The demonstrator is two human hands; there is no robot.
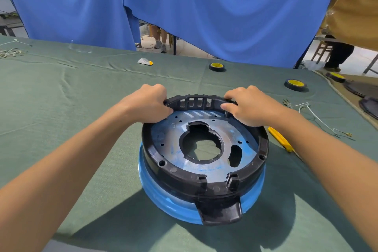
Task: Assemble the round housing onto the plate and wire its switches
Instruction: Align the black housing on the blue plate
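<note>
Head view: left hand [150,103] and right hand [248,106] grip housing [204,186] far rim.

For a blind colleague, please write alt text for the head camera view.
The left hand and right hand grip the far rim of a black round housing set on a blue-edged metal plate on a green table. A yellow tool and tape rolls lie nearby.

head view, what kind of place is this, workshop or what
Probably a workshop assembly bench, curtained off: a green-clothed table, black tape rolls, a yellow-handled tool beside the round housing, and blue curtains behind.
</note>
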